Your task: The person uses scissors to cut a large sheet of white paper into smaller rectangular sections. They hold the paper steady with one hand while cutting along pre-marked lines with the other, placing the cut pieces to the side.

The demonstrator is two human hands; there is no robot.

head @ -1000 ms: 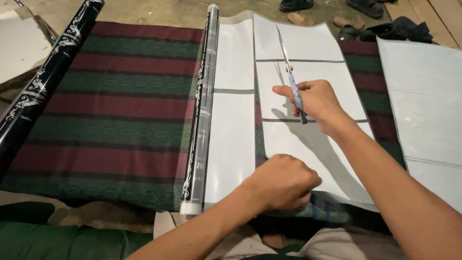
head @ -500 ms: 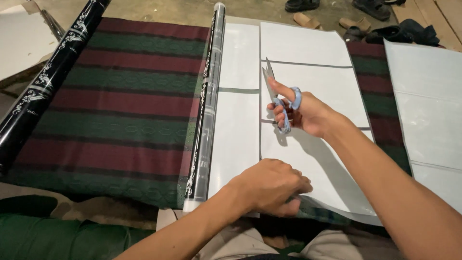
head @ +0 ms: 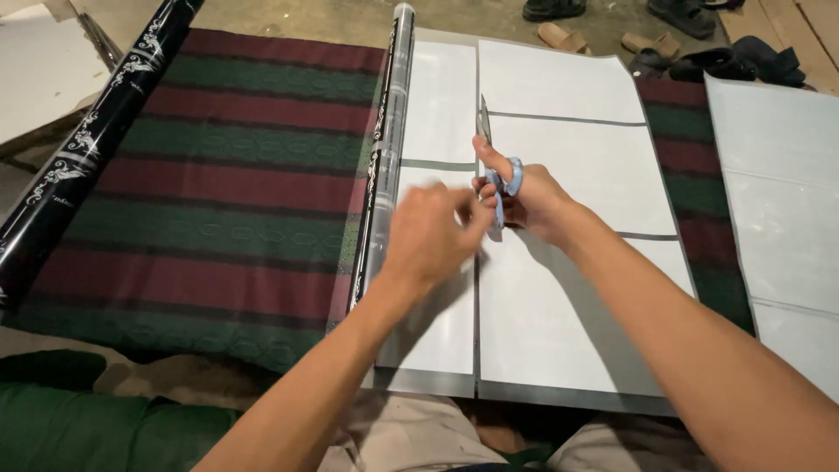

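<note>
My right hand (head: pixel 529 199), fingers through blue-handled scissors (head: pixel 495 179), blades toward twelve o'clock on white sheet (head: pixel 559 297), my left hand (head: pixel 433 236) blurred, fingers loosely curled, clear roll (head: pixel 380 157) at nine o'clock.

floor (head: pixel 288 19) | striped mat (head: pixel 218 183) on it | white sheets (head: pixel 559 315) + rolls atop

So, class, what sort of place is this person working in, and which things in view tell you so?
Probably a home or small workshop floor used for craft cutting: a striped woven mat spread on bare ground, sandals left at its edge, and white sheets laid out beside a film roll.
</note>
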